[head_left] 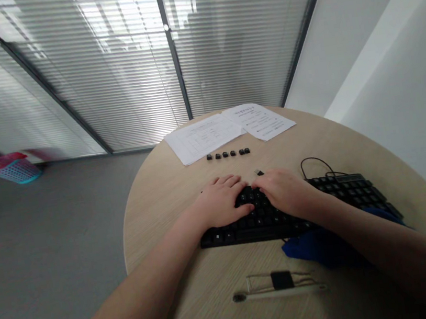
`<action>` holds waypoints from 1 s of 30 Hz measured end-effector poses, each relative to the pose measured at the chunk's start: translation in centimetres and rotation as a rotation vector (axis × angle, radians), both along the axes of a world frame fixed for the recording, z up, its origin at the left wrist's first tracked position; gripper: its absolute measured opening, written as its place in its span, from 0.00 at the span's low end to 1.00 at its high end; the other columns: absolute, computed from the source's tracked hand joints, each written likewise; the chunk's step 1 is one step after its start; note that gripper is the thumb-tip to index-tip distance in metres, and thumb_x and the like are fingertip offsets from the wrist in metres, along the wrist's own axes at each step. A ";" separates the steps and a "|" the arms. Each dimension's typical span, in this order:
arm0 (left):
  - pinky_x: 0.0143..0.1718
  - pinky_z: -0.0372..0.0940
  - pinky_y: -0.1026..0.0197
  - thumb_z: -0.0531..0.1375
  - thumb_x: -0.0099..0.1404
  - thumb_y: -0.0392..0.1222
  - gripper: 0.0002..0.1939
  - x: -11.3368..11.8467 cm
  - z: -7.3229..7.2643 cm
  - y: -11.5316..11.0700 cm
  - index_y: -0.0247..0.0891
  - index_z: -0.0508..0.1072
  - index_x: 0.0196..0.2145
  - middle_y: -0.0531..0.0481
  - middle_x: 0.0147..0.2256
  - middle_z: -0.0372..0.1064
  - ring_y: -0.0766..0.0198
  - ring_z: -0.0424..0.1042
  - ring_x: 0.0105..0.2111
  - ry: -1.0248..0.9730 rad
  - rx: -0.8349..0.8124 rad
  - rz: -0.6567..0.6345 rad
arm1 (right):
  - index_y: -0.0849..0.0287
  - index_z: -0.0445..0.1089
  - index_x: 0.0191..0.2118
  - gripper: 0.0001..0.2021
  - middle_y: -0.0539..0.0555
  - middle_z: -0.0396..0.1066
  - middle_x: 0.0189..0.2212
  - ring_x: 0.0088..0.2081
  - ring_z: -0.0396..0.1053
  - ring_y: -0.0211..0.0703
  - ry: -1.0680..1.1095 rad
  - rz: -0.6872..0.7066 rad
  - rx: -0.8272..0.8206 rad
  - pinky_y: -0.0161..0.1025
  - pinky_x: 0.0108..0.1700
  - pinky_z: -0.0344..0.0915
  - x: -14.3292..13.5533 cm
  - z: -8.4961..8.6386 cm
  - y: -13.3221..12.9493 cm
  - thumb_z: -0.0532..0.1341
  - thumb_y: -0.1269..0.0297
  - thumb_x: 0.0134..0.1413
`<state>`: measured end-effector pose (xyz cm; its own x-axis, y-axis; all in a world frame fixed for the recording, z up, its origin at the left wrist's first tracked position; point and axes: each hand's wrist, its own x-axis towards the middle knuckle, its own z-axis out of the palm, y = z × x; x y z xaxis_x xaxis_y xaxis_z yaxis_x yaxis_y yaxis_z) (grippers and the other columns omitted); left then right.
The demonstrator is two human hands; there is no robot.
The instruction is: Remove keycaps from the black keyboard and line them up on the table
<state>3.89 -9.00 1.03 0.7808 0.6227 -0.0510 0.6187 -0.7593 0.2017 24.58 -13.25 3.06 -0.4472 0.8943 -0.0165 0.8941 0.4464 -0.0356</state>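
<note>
A black keyboard [255, 234] lies on the table, its middle partly covered by my hands and right forearm. My left hand [222, 200] rests over its left part, with fingers stretched forward and the thumb apart on the keys. My right hand [282, 187] is at the upper key rows, its fingers curled and pinched together close to the left fingertips. Whatever sits between those right fingers is too small or hidden to make out. Just beyond the right fingers a USB plug [259, 172] shows. Several loose black keycaps [225, 154] stand in a row farther back.
Printed sheets [209, 133] lie at the table's far edge. Nearer me are a toothbrush [279, 292], a black-handled wire puller [282, 279] and a blue cloth [308, 248] under my right forearm. A cable [311, 158] loops behind the keyboard. A basket [18, 170] stands on the floor.
</note>
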 end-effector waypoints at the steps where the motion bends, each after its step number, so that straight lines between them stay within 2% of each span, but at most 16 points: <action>1: 0.68 0.49 0.39 0.54 0.69 0.62 0.35 0.0 0.0 0.0 0.37 0.64 0.65 0.36 0.68 0.57 0.43 0.56 0.67 -0.004 0.000 -0.001 | 0.61 0.77 0.47 0.16 0.59 0.79 0.39 0.42 0.74 0.50 -0.001 0.000 0.001 0.42 0.46 0.64 0.0 -0.1 0.0 0.54 0.76 0.62; 10: 0.68 0.49 0.40 0.54 0.69 0.62 0.35 0.1 0.1 0.0 0.37 0.64 0.65 0.38 0.69 0.56 0.43 0.56 0.68 -0.002 -0.016 0.009 | 0.59 0.78 0.48 0.17 0.58 0.80 0.42 0.44 0.74 0.50 0.042 -0.012 -0.035 0.42 0.49 0.64 0.6 -0.2 0.5 0.53 0.75 0.63; 18: 0.68 0.49 0.39 0.54 0.68 0.62 0.35 0.1 0.0 0.0 0.38 0.65 0.65 0.38 0.69 0.56 0.43 0.56 0.68 0.007 -0.022 0.014 | 0.61 0.78 0.47 0.17 0.60 0.80 0.40 0.43 0.74 0.51 -0.015 0.000 -0.026 0.43 0.48 0.65 0.0 -0.2 0.2 0.53 0.77 0.62; 21: 0.68 0.48 0.39 0.54 0.69 0.62 0.35 0.1 0.0 0.0 0.39 0.64 0.65 0.38 0.69 0.56 0.43 0.56 0.68 0.002 -0.029 0.022 | 0.60 0.79 0.46 0.17 0.59 0.80 0.41 0.44 0.75 0.50 0.023 -0.013 0.003 0.44 0.49 0.66 0.8 0.8 0.3 0.53 0.75 0.63; 25: 0.68 0.48 0.39 0.53 0.69 0.63 0.36 0.1 0.1 -0.1 0.39 0.64 0.66 0.38 0.69 0.56 0.44 0.56 0.68 -0.001 -0.024 0.018 | 0.59 0.80 0.48 0.16 0.58 0.80 0.46 0.47 0.75 0.53 0.130 -0.105 0.208 0.47 0.52 0.67 2.3 3.3 0.5 0.54 0.71 0.66; 27: 0.68 0.48 0.40 0.53 0.69 0.63 0.36 0.1 0.2 -0.1 0.38 0.64 0.66 0.38 0.69 0.55 0.45 0.56 0.68 0.014 -0.024 0.017 | 0.60 0.80 0.49 0.16 0.58 0.81 0.47 0.48 0.75 0.54 0.161 -0.109 0.203 0.48 0.53 0.67 2.7 3.9 0.5 0.55 0.69 0.66; 30: 0.68 0.48 0.41 0.53 0.69 0.63 0.36 0.0 0.3 -0.2 0.37 0.63 0.66 0.37 0.69 0.55 0.45 0.55 0.68 0.019 -0.018 0.019 | 0.60 0.80 0.48 0.16 0.58 0.81 0.46 0.48 0.76 0.53 0.194 -0.093 0.114 0.48 0.54 0.68 3.1 3.9 0.6 0.56 0.70 0.65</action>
